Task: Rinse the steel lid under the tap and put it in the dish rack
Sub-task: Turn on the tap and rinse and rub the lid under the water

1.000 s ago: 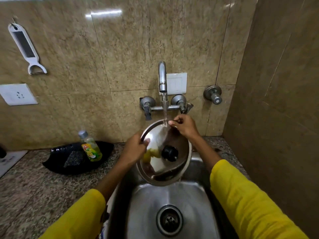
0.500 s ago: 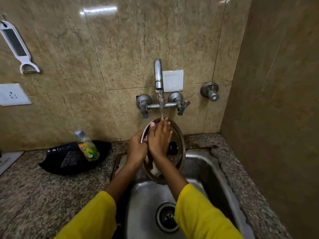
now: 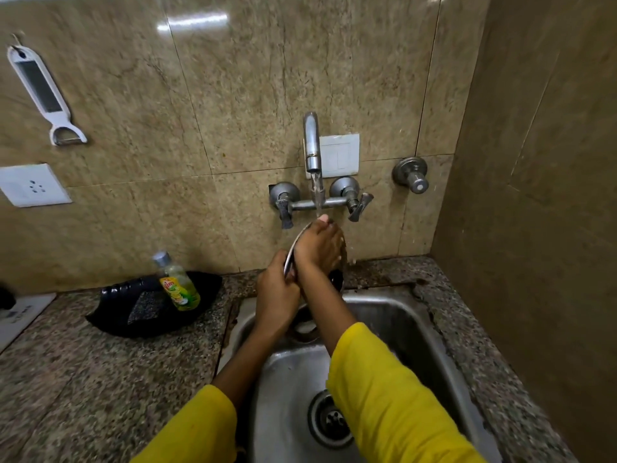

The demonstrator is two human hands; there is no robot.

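- I see the steel lid (image 3: 289, 253) held up over the sink (image 3: 430, 332), right under the tap (image 3: 312, 142).
- Water runs down from the tap and lands on the top of the lid and on the fingertips there. I think the lid is held up high so the water can run down its whole face.
- The left hand (image 3: 277, 295) is closed around the lower left edge of the lid. I think it holds the lid steady.
- The right hand (image 3: 319, 247) lies flat and open on the face of the lid, fingers pointing up to the water. It grips nothing. I think it is there to rub the lid clean.
- The lid stands almost on its edge. Its face looks to the right and a bit toward me, so I see it mostly as a thin, bright rim.
- Its long way runs up and down, leaning a little to the right at the top.
- A dark knob (image 3: 336, 277) peeks out just below the right hand.
- I cannot see a dish rack, so I think the putting away comes later.
- A soap bottle (image 3: 177, 282) sits on a black tray (image 3: 113, 322) to the left, well apart from the lid.
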